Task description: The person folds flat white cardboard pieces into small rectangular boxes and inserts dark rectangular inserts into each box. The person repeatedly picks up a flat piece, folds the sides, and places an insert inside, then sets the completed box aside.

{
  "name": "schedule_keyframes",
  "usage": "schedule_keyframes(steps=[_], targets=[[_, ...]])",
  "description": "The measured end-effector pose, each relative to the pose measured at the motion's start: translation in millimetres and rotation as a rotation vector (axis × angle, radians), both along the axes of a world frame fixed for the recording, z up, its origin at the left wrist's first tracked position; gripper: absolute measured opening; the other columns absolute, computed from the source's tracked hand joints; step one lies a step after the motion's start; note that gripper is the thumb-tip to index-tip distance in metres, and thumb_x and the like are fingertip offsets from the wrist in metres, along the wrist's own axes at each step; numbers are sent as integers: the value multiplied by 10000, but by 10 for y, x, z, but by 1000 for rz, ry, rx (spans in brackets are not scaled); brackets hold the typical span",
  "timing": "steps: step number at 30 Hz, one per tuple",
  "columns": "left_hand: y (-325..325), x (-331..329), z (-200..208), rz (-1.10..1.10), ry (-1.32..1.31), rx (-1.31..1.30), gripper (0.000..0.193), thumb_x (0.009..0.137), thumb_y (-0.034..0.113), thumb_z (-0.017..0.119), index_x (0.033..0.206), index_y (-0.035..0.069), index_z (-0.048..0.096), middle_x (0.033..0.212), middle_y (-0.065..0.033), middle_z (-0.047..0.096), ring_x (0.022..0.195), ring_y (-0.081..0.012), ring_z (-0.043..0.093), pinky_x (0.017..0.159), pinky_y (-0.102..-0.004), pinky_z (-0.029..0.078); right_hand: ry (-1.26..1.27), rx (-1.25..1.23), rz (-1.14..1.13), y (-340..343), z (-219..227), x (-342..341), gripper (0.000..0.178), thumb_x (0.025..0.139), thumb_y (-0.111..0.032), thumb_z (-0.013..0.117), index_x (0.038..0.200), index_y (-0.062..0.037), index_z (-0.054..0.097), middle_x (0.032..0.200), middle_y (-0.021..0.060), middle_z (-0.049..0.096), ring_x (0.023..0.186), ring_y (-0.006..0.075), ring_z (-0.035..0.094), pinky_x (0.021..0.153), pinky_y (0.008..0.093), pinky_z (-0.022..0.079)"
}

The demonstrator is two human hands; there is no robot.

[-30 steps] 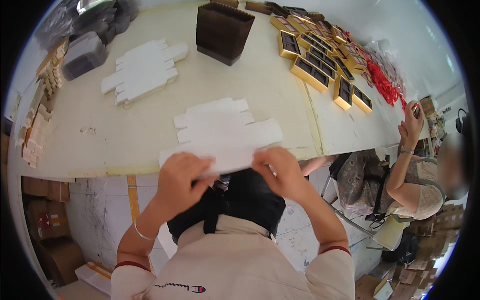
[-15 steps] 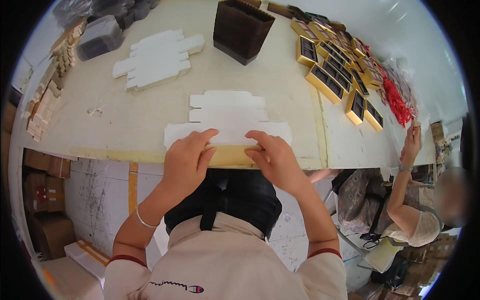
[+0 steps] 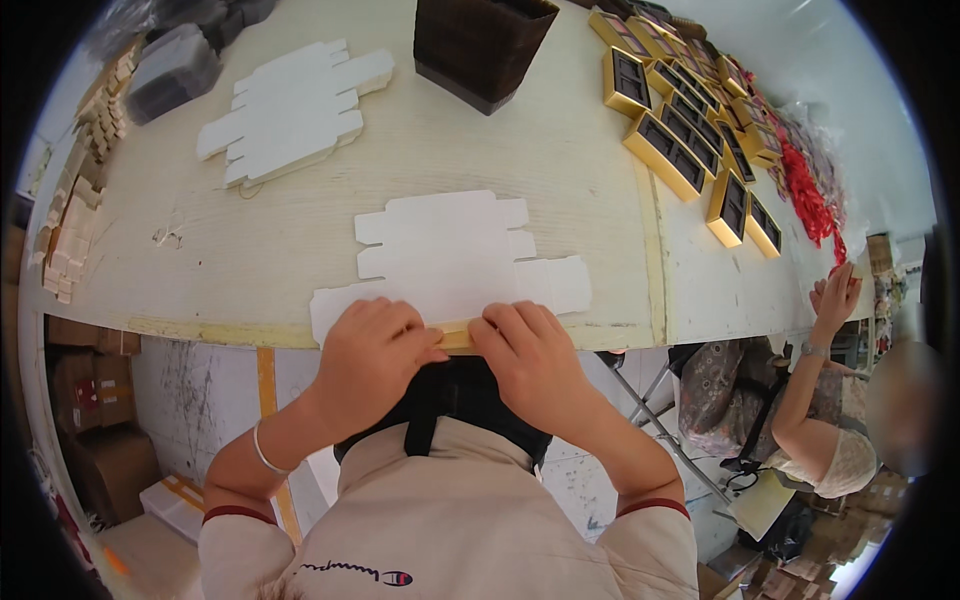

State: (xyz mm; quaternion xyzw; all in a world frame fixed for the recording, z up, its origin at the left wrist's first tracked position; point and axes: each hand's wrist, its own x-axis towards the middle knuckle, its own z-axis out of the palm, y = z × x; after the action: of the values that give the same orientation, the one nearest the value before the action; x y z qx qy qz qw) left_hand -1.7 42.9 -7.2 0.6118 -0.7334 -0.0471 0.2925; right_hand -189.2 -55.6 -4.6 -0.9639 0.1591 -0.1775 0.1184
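A flat die-cut box blank [image 3: 445,245], white on its upper face, lies at the table's front edge. Its near flap is turned up, and a strip of the gold side [image 3: 456,336] shows between my hands. My left hand [image 3: 372,352] grips this flap on the left, fingers curled over it. On the right my right hand [image 3: 527,350] holds the same flap, its fingers bent down over the edge. Both thumbs are partly hidden. Farther back to the left rests a stack of white box blanks [image 3: 292,112].
A dark brown stack of trays [image 3: 482,48] stands at the back. Gold boxes with dark inserts [image 3: 668,150] cover the right side, near red ribbons [image 3: 800,190]. Pale folded pieces [image 3: 72,225] line the left edge. A co-worker's hand [image 3: 836,300] reaches in at far right.
My hands have closed further over the near flap, and less of its gold side shows. The blank sits slightly nearer me. The view has shifted a little; the co-worker's hand has opened out.
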Motion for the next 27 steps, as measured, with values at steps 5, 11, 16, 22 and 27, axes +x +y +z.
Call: schedule_keyframes(steps=[5, 11, 16, 22, 27], targets=[[-120, -26, -28, 149, 21, 15, 186, 797, 148, 701, 958, 60, 671, 769, -67, 567, 715, -273, 525, 678, -358, 399, 180, 346, 2, -319, 166, 221, 90, 815, 14, 582, 897, -12, 554, 881, 127, 628, 766, 321, 597, 625, 406, 455], [-76, -117, 102, 179, 51, 45, 399, 832, 230, 689, 1187, 61, 621, 824, -84, 577, 721, -259, 561, 643, -355, 445, -18, 747, -124, -112, 115, 292, 293, 890, -14, 570, 1174, -2, 500, 863, 133, 651, 723, 284, 636, 657, 389, 500], [-149, -12, 226, 130, 218, 209, 227, 852, 155, 663, 1046, 40, 632, 793, -108, 550, 668, -280, 547, 596, -362, 449, -405, 1058, -29, 52, 32, 54, 519, 883, -7, 599, 1372, 4, 425, 1189, 227, 578, 1065, 315, 599, 903, 381, 482], [-333, 186, 341, -1, 58, 356, 232, 837, 24, 572, 1066, 53, 579, 855, -123, 601, 735, -315, 594, 629, -395, 471, -41, 60, 83, -173, 59, -499, 484, 737, -136, 716, 1198, -28, 610, 1291, 202, 536, 1181, 341, 531, 976, 471, 440], [-655, 187, 326, -184, -94, 261, 244, 876, 40, 525, 1119, 49, 541, 904, -137, 628, 808, -334, 606, 688, -399, 488, -171, -138, 114, -39, -177, -450, 268, 772, -111, 654, 1033, -51, 652, 1054, 115, 634, 981, 289, 610, 883, 415, 475]])
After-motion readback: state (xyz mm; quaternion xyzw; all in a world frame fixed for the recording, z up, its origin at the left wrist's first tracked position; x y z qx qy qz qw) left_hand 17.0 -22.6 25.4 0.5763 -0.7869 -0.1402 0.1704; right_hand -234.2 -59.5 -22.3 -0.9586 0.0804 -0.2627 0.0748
